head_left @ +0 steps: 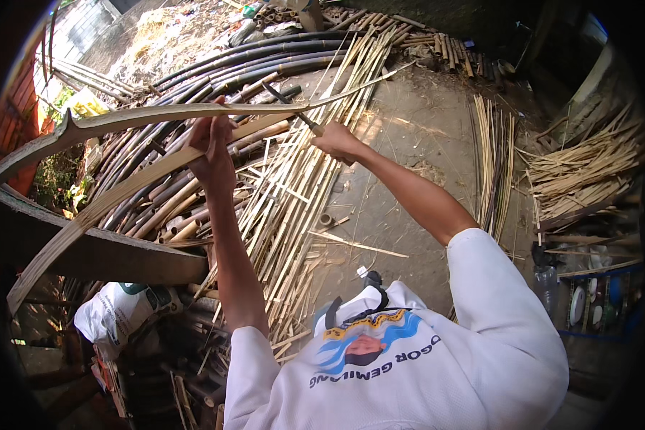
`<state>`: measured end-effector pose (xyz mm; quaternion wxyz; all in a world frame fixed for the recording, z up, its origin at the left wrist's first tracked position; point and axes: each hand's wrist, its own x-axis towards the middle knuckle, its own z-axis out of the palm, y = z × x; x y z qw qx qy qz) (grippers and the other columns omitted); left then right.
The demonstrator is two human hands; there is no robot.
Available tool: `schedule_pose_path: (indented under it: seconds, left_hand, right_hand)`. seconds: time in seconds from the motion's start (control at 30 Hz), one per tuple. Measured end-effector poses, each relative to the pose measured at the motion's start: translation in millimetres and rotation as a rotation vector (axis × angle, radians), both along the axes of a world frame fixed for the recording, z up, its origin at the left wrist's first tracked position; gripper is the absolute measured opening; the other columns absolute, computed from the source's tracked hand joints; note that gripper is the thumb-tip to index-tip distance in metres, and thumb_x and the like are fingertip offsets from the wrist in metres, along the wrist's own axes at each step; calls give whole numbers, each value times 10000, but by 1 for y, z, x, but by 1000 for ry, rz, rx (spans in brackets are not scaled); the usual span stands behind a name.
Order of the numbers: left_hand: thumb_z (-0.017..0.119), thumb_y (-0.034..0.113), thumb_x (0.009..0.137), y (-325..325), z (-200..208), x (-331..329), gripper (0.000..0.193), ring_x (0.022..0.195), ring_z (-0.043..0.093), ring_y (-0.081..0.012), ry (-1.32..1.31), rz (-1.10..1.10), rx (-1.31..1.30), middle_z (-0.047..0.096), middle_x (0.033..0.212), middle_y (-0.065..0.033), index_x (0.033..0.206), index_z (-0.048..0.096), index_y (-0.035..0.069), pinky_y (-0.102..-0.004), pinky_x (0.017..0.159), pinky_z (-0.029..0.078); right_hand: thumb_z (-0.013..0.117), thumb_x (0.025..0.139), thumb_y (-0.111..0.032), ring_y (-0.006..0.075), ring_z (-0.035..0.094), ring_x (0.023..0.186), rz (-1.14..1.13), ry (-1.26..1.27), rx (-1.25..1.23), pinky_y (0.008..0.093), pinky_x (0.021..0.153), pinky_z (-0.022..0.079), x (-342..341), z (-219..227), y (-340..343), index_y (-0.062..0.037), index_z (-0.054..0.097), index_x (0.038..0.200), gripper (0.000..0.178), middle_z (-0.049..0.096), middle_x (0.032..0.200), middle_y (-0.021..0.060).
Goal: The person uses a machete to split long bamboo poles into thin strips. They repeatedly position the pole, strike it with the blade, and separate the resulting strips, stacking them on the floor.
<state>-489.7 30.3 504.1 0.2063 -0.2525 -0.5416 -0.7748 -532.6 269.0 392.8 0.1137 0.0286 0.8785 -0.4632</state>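
Note:
A long pale bamboo strip runs across in front of me, split into two limbs that spread apart toward the left. My left hand is closed around the lower limb, its fingertips reaching up to the upper limb. In my right hand is the handle of a knife. Its dark blade crosses the bamboo near where the two limbs meet and points up and left. How deep the blade sits in the split is hard to make out.
Cut bamboo strips lie in a long heap below my hands. Dark bamboo poles curve behind them. More strips and a bundle lie right. A thick curved beam and a white sack are at left.

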Motion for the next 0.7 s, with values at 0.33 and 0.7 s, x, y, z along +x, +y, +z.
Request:
schedule_pose_path:
  seconds: [0.33,0.7]
  left_hand:
    - [664,92,913,10,-2,12,223,894,661,-173,-78,267,-427,697,1007,-143,1088,616,-38,-322,838,535]
    - [553,223,1012,6,46,-26,191,536,261,-49,80,199,71,311,601,58,1107,548,58,-237,537,341]
  right_hand:
    - [572,869,-136,105,424,414,-69,-208,-943,293,361,384,4,-52,-72,-81,459,706,205,415,525,-2]
    - [640,908,-145,357,683,757,236,651,175,365,630,648,23,110,0,-176,269,1414,628,352,1250,401]
